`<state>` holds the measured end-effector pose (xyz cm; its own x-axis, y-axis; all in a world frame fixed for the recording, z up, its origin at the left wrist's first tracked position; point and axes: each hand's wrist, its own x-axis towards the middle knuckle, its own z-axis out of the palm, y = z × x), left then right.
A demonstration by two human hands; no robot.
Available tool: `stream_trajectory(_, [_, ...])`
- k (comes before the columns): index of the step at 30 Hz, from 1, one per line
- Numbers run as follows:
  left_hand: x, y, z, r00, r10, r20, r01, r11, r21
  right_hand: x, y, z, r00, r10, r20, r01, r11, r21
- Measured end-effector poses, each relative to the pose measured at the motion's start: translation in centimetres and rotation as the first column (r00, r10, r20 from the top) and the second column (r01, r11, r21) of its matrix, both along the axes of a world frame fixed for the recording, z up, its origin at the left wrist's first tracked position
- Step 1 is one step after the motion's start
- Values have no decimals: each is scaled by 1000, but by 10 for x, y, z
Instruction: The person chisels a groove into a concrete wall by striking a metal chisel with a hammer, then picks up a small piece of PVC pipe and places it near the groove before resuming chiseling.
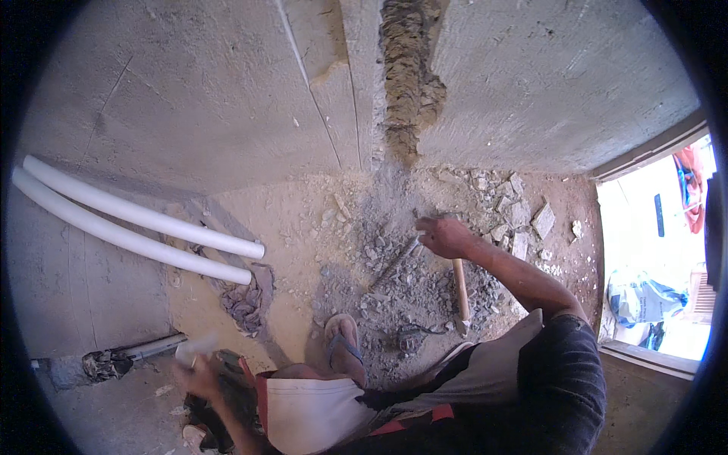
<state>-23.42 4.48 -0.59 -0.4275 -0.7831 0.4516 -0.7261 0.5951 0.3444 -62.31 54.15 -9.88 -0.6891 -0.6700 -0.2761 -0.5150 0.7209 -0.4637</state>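
Seemingly, the wall channel (409, 83) is reaching the floor (284, 220) already, rubble (432, 284) lying uncleared below. The right hand (446, 236) is gripping a metal rod (397, 262) that is slanting away toward seven-thirty. At eight o'clock, the left hand (196, 376) is blurring beside a pale thing (196, 347); its grip I cannot tell.

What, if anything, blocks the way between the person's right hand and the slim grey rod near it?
Nothing visible does: the right hand is at one end of the rod, though its grip is unclear. Rubble lies around the other end, and the wooden-handled tool lies to the right, out of the way.
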Motion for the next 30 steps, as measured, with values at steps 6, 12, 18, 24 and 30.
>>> stream_trajectory(6, [-246, 154, -1, 599, -735, -316, 800, 554, 228, 12, -50, 59, 983, -38, 178, 58, 993, -107])
stream_trajectory(12, [-347, 255, 35, 218, -961, -173, 960, 180, 213, 10, -67, 66, 972, -210, 109, 236, 899, -369])
stream_trajectory(18, [-409, 280, 15, 167, -967, -194, 932, 90, 352, -38, -53, 46, 877, -477, -54, 392, 777, -493])
stream_trajectory(24, [-461, 271, -51, 385, -919, -88, 783, 274, 558, -90, -65, 26, 840, -529, -120, 469, 819, -330])
stream_trajectory(30, [-467, 275, -78, 527, -826, -200, 674, 263, 690, -113, -93, 2, 736, -676, -40, 644, 718, -264])
